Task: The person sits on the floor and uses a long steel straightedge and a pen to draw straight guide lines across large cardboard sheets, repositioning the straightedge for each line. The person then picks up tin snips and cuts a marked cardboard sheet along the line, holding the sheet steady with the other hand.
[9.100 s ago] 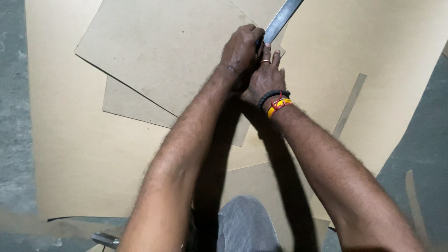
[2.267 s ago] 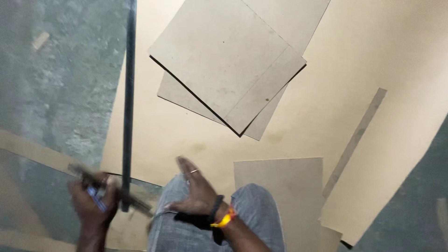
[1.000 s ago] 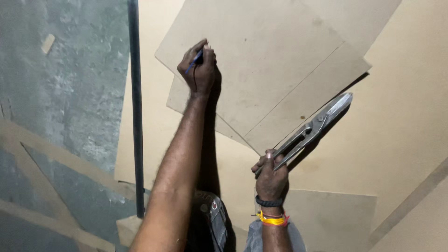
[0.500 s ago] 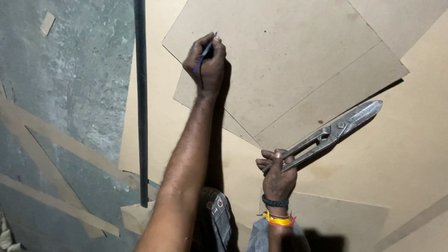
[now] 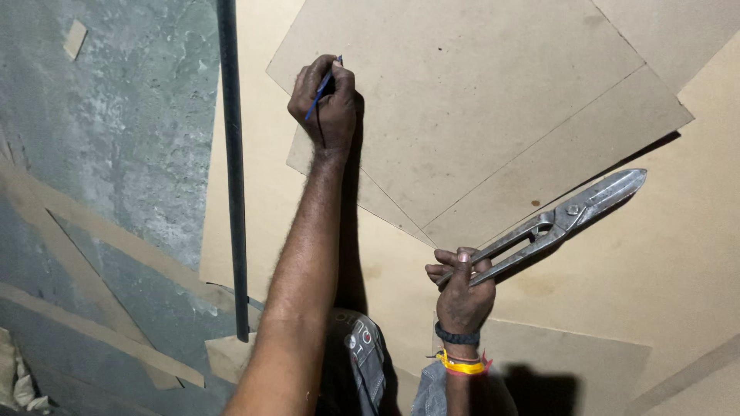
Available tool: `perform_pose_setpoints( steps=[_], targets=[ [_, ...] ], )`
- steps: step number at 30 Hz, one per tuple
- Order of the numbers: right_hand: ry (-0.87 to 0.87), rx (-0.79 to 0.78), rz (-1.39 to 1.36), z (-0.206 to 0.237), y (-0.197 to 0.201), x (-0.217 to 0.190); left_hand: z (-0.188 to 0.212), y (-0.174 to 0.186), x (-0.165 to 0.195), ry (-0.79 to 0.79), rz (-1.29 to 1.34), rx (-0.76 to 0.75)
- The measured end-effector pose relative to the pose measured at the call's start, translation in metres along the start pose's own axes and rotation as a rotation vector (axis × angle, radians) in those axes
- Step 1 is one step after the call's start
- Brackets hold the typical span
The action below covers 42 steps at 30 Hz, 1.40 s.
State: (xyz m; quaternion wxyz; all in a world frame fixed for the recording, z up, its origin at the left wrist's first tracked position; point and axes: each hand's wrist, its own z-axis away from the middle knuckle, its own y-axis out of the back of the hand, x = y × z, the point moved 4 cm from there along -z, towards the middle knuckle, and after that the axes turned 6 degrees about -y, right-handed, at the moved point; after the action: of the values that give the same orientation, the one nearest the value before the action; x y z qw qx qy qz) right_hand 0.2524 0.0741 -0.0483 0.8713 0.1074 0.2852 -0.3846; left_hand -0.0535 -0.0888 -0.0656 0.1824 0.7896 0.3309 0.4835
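Observation:
My left hand (image 5: pixel 325 104) is stretched forward and grips a blue pen (image 5: pixel 321 86), its fist resting near the left corner of the top brown board (image 5: pixel 478 100). That board lies on a second, similar board (image 5: pixel 570 166), both stacked over a large sheet on the floor. My right hand (image 5: pixel 461 289) is close to my body and holds the handles of a pair of long metal tin snips (image 5: pixel 559 223). The snips point up and to the right, blades shut, hovering over the lower board's edge.
A long dark metal bar (image 5: pixel 233 169) lies straight along the left edge of the big sheet (image 5: pixel 694 254). Narrow board offcuts (image 5: pixel 92 308) are scattered on the grey concrete floor (image 5: pixel 116 131) at left. Another board piece (image 5: pixel 570 362) lies by my knees.
My left hand has reached forward with the pen onto the top board. The right hand picked up the snips and lifted them to the right. The view has shifted forward.

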Motion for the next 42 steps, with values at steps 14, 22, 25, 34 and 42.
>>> perform_pose_setpoints(
  steps=[14, 22, 25, 34, 42],
  targets=[
    [-0.007, -0.004, 0.01, 0.001, -0.001, 0.0, 0.008, 0.03, 0.011, -0.028, -0.034, -0.078],
    [0.004, 0.019, 0.028, -0.002, 0.0, 0.0, 0.023, 0.011, 0.047, -0.134, 0.019, -0.206],
    [-0.036, 0.039, 0.056, 0.002, 0.001, -0.003, 0.02, 0.021, 0.048, -0.126, 0.011, -0.242],
    [0.026, 0.033, 0.095, 0.0, -0.001, -0.005, 0.031, 0.022, 0.072, -0.246, 0.01, -0.306],
    [-0.013, 0.04, 0.057, 0.0, 0.001, -0.001, 0.008, 0.009, 0.074, -0.149, -0.066, -0.266]
  ],
)
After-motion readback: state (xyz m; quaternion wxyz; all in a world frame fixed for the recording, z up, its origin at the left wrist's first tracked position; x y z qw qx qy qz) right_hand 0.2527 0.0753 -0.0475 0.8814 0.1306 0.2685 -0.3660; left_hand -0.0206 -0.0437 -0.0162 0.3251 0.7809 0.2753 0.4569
